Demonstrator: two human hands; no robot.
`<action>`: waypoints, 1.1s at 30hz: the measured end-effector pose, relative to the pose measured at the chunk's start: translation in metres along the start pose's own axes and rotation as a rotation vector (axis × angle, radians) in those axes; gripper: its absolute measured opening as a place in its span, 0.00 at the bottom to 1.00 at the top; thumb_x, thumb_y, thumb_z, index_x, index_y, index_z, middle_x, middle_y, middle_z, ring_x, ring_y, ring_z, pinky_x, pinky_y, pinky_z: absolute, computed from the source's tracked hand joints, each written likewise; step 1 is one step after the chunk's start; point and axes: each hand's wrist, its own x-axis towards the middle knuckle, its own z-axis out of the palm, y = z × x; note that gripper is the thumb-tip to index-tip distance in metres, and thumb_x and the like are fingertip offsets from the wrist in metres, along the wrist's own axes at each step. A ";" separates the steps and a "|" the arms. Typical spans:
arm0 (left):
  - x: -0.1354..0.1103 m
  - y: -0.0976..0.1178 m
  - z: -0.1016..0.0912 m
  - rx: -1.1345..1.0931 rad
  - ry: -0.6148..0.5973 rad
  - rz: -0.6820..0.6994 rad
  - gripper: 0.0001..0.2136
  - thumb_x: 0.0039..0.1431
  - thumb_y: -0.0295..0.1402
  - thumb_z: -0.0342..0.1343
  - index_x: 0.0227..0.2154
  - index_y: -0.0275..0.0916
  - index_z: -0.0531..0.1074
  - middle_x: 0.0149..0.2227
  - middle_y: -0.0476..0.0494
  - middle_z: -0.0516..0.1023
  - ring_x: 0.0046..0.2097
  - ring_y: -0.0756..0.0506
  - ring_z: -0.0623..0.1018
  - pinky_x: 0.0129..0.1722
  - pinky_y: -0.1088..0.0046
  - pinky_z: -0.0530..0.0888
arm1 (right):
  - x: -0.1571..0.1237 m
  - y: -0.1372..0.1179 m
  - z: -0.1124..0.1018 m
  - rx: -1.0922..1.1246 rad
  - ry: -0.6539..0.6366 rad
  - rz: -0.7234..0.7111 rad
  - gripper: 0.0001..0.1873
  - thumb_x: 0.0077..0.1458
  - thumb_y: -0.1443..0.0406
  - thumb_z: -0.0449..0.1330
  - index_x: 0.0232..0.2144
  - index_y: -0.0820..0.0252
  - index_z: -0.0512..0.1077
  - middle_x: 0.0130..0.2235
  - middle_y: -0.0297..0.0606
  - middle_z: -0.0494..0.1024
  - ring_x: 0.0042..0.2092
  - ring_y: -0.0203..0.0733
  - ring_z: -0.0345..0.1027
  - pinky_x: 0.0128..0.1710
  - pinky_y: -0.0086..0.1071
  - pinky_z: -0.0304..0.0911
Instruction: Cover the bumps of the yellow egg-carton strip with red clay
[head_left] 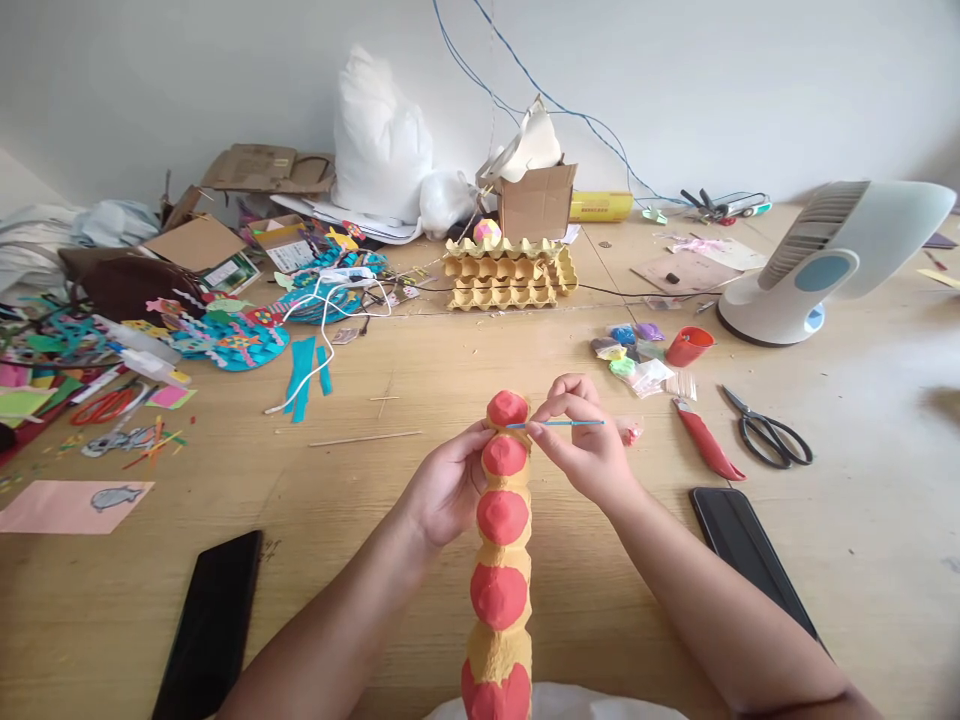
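A long strip of egg carton (501,645) runs away from me, its row of bumps capped in red (499,597). My left hand (448,487) grips the strip's far end from the left, fingers partly hidden behind it. Between thumb and forefinger, my right hand (589,445) pinches a thin blue stick (585,423). The stick lies crosswise, its left tip at the gap between the two farthest red bumps. Whether that tip touches the carton I cannot tell.
Black scissors (772,430), a red-handled tool (709,440) and a phone (750,550) lie right; another dark phone (214,620) lies left. Farther off are bagged clay (622,366), a red cup (690,346), a white fan (817,265), egg cartons (502,290) and paper crafts (232,340).
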 end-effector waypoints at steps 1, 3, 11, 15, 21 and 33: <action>0.000 0.000 0.001 -0.005 0.006 0.002 0.11 0.68 0.23 0.60 0.44 0.44 0.84 0.32 0.45 0.87 0.30 0.44 0.84 0.31 0.71 0.77 | 0.000 0.000 0.001 -0.008 -0.001 0.000 0.04 0.61 0.63 0.71 0.32 0.52 0.81 0.41 0.40 0.70 0.48 0.50 0.68 0.55 0.49 0.68; 0.000 -0.001 0.002 -0.009 0.019 0.006 0.11 0.68 0.23 0.59 0.43 0.43 0.84 0.32 0.44 0.87 0.29 0.44 0.84 0.31 0.71 0.77 | 0.000 0.002 0.002 -0.022 0.004 0.000 0.04 0.61 0.63 0.71 0.33 0.52 0.81 0.42 0.40 0.70 0.49 0.50 0.68 0.55 0.49 0.68; -0.001 -0.001 0.006 -0.006 0.031 0.009 0.12 0.69 0.22 0.57 0.43 0.41 0.84 0.30 0.43 0.85 0.28 0.45 0.82 0.31 0.71 0.76 | -0.001 0.007 0.007 -0.044 0.050 -0.038 0.06 0.62 0.65 0.70 0.32 0.52 0.78 0.40 0.38 0.71 0.46 0.48 0.68 0.51 0.46 0.68; -0.001 -0.001 0.006 -0.006 0.029 0.013 0.11 0.68 0.22 0.59 0.41 0.40 0.84 0.31 0.43 0.85 0.28 0.45 0.82 0.31 0.71 0.75 | -0.002 0.010 0.009 -0.031 0.070 -0.049 0.08 0.62 0.64 0.70 0.31 0.53 0.75 0.39 0.37 0.70 0.45 0.48 0.68 0.50 0.46 0.67; 0.003 -0.002 0.002 0.068 0.012 0.043 0.11 0.65 0.23 0.63 0.45 0.44 0.85 0.32 0.45 0.86 0.30 0.44 0.82 0.34 0.70 0.74 | -0.003 0.008 0.005 0.157 0.051 0.058 0.13 0.63 0.55 0.70 0.31 0.52 0.75 0.42 0.39 0.72 0.51 0.50 0.69 0.56 0.49 0.66; 0.004 -0.007 0.003 0.070 -0.007 0.129 0.09 0.66 0.22 0.61 0.44 0.38 0.81 0.32 0.44 0.83 0.29 0.46 0.81 0.30 0.73 0.77 | -0.003 0.011 -0.001 0.335 -0.156 0.185 0.15 0.65 0.51 0.70 0.35 0.52 0.75 0.64 0.45 0.81 0.68 0.57 0.73 0.70 0.57 0.63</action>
